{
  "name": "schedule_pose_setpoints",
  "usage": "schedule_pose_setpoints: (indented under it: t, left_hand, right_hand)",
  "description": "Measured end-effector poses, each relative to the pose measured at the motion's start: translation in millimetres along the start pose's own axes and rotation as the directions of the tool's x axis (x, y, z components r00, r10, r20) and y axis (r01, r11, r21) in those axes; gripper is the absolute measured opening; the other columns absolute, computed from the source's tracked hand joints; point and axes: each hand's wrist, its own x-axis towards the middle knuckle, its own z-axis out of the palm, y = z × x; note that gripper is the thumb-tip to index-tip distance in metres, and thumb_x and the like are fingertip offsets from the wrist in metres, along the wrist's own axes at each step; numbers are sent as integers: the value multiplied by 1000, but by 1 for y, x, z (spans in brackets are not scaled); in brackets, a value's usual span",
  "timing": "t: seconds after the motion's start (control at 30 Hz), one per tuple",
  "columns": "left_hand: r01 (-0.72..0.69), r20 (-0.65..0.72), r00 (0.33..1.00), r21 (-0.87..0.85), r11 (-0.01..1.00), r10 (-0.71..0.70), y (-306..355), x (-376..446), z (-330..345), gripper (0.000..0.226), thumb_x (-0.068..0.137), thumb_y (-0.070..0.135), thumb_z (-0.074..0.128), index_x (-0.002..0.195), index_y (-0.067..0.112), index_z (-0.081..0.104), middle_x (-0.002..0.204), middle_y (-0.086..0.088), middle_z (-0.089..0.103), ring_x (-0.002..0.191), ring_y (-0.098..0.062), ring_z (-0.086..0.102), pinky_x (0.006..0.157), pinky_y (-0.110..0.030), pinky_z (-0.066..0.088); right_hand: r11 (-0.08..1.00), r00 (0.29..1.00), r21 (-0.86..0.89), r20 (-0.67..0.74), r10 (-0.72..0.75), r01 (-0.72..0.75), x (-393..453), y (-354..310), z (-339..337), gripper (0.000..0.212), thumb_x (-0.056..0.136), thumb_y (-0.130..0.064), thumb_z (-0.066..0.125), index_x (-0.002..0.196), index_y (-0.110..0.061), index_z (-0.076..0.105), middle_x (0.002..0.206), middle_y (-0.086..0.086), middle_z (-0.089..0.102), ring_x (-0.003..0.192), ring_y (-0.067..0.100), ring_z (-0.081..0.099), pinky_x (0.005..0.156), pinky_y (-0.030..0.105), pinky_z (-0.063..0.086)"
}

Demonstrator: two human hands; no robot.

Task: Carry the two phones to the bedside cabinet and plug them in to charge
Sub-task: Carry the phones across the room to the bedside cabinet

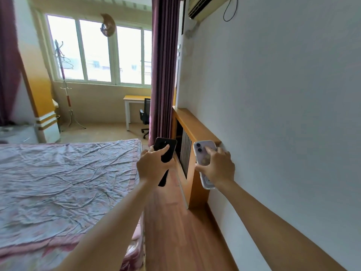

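My left hand (153,166) grips a black phone (166,148), back side up, with the index finger stretched along it. My right hand (218,166) holds a pale lilac phone (201,151) in a clear case, its two camera lenses facing up. Both phones are held out in front of me over the strip of wooden floor between the bed and the wall. No bedside cabinet or charging cable is in view.
A bed (64,184) with a wrinkled pink sheet fills the left. A low wooden radiator cover (192,126) runs along the white wall (283,114) on the right. Purple curtain (164,71), desk (134,99) and office chair (145,116) stand beyond, by the window.
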Motion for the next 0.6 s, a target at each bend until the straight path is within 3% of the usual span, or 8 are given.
schedule_pose_setpoints:
  t: [0.4, 0.6]
  left_hand:
    - [114, -22, 993, 9, 993, -113, -33, 133, 97, 56, 70, 43, 65, 125, 44, 55, 107, 4, 66, 101, -22, 52, 61, -28, 35]
    - [81, -97, 993, 69, 994, -74, -48, 229, 134, 52, 72, 42, 67, 123, 40, 58, 98, 0, 68, 98, -25, 55, 57, -26, 35]
  right_hand:
    - [986, 995, 145, 52, -89, 81, 168, 13, 104, 75, 74, -54, 68, 139, -27, 45, 128, 5, 55, 120, 26, 46, 81, 34, 51]
    - [982, 993, 162, 48, -107, 98, 261, 14, 148, 77, 72, -58, 68, 139, -28, 45, 127, 5, 57, 117, 25, 49, 90, 35, 49]
